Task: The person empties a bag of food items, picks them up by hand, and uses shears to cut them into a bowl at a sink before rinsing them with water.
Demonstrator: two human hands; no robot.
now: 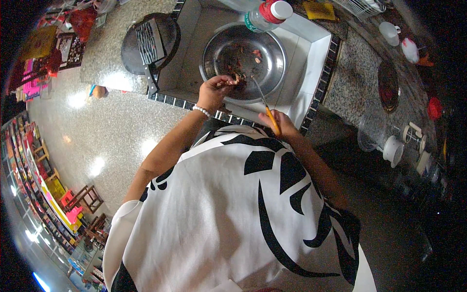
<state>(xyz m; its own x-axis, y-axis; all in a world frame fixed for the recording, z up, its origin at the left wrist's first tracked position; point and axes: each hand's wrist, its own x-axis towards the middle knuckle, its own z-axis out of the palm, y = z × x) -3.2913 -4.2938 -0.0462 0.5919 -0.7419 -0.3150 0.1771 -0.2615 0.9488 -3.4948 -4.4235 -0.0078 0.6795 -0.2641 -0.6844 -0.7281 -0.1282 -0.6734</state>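
A stainless steel basin [268, 78] stands in a tiled sink, with reddish-brown scraps [235, 67] on its bottom. My left hand [215, 91], wearing a white bead bracelet, is over the basin's near left rim and pinches a small brownish piece [238, 79] in its fingertips. My right hand [282, 124] is by the sink's near edge, closed around the orange handle of a thin metal tool [270, 115], which may be a small knife. The tool's tip points into the basin, close to the piece. What kind of food the piece is, I cannot tell.
A cleaver [151, 47] with a patterned blade lies on a round dark board [129, 51] at the sink's left corner. A clear plastic bottle [261, 22] with a white cap stands at the basin's far rim. The white sink wall [321, 51] and a granite counter [355, 73] are on the right.
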